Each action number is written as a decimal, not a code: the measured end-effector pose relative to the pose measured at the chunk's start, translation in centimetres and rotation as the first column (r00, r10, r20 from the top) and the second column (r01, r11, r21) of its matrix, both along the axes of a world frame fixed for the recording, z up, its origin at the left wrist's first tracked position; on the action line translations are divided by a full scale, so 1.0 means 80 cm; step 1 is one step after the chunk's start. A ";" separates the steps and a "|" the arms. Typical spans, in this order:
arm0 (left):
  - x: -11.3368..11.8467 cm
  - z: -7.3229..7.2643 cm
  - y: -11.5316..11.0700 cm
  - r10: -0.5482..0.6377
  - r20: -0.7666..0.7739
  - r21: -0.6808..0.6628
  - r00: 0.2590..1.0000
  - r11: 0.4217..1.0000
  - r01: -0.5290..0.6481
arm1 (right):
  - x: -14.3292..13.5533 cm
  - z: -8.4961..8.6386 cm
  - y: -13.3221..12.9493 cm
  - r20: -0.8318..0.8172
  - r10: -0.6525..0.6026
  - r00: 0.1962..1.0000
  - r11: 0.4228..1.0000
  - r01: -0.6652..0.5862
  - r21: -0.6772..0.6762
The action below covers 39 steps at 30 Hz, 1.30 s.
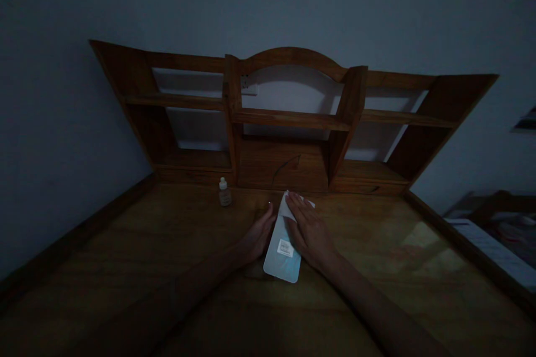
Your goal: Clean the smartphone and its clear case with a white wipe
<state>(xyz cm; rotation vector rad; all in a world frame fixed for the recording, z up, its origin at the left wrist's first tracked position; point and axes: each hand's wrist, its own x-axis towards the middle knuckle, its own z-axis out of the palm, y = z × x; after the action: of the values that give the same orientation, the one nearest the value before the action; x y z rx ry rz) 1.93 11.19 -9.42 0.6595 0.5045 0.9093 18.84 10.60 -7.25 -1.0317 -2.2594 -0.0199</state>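
A pale blue smartphone (274,262) with rounded corners and a small white label (285,248) is in front of me at a slant. My left hand (258,234) is at its left edge, thumb raised and the other fingers mostly hidden behind the phone; it appears to grip that side. Over the phone's far end, my right hand (310,231) presses a thin white cloth (285,209) with its fingers laid together. One corner of the cloth shows past the fingertips. Whether the phone rests on the table or is slightly lifted, I cannot tell.
A small bottle (225,196) with a white dropper-like cap stands left of my hands on the wooden table (188,234). Behind rises a wooden shelf unit (285,117) against the wall, with a wall socket (248,86) visible through it. The light is dim.
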 end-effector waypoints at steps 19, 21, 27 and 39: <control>0.003 -0.003 0.004 0.057 0.051 -0.060 0.997 0.997 -0.054 | -0.007 0.009 -0.005 0.052 0.133 0.990 0.991 -0.134 0.009; 0.002 -0.004 0.005 0.055 0.033 -0.094 0.998 0.994 -0.052 | -0.009 0.008 -0.006 0.061 0.160 0.985 0.987 -0.160 -0.001; 0.001 -0.002 0.007 0.054 0.030 -0.123 0.998 0.991 -0.050 | -0.009 0.006 -0.008 -0.008 0.203 0.979 0.978 -0.203 -0.052; -0.006 -0.005 0.007 0.003 0.029 -0.091 1.000 0.996 0.000 | 0.000 0.000 -0.004 -0.125 0.032 0.992 0.996 -0.041 -0.074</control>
<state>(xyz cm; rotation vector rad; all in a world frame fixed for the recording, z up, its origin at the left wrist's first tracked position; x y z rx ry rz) 1.46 11.73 -9.86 0.5619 0.5172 0.8910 18.84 10.32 -7.23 -1.0029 -2.1803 0.1436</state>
